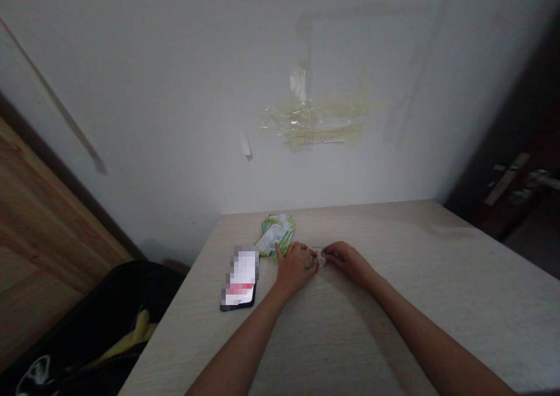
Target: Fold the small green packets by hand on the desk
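Both my hands meet near the far middle of a pale table (437, 291). My left hand (294, 267) and my right hand (347, 262) each pinch one end of a small crinkled wrapper (317, 258) held between them just above the tabletop. Their fingers are curled closed on it. A green and white packet (275, 234) lies just behind my left hand. A phone (240, 278) with a lit screen lies flat to the left of my left hand.
A white wall (175, 93) with old tape marks stands right behind the table. A black bag (96, 332) with something yellow in it sits on the floor at the left. Wooden furniture is at the far left, a dark door with a handle (520, 180) at the right.
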Tool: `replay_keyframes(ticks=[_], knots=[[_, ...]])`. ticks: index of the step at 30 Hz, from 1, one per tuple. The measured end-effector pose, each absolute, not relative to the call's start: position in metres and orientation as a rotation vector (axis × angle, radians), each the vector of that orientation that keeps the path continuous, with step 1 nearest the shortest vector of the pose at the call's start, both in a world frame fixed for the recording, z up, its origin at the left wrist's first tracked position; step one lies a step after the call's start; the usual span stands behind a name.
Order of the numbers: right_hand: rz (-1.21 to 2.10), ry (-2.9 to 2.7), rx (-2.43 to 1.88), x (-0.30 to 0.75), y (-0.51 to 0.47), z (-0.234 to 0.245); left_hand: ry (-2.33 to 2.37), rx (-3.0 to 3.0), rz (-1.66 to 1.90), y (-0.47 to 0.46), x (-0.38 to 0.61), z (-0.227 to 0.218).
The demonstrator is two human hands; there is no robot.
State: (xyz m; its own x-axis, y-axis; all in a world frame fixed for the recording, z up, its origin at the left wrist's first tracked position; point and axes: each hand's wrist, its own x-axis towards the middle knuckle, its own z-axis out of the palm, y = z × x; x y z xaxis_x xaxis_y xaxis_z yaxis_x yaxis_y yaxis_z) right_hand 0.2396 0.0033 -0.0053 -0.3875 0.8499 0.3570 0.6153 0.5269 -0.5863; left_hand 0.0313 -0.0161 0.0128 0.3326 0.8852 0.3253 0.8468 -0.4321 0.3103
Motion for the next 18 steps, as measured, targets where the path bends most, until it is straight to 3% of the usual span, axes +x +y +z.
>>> replay_keyframes(ticks=[18], knots=[[0.223, -2.108, -1.400, 0.223, 0.007, -0.013, 1.584, 2.427, 0.697, -0.012, 0.030, 0.010]])
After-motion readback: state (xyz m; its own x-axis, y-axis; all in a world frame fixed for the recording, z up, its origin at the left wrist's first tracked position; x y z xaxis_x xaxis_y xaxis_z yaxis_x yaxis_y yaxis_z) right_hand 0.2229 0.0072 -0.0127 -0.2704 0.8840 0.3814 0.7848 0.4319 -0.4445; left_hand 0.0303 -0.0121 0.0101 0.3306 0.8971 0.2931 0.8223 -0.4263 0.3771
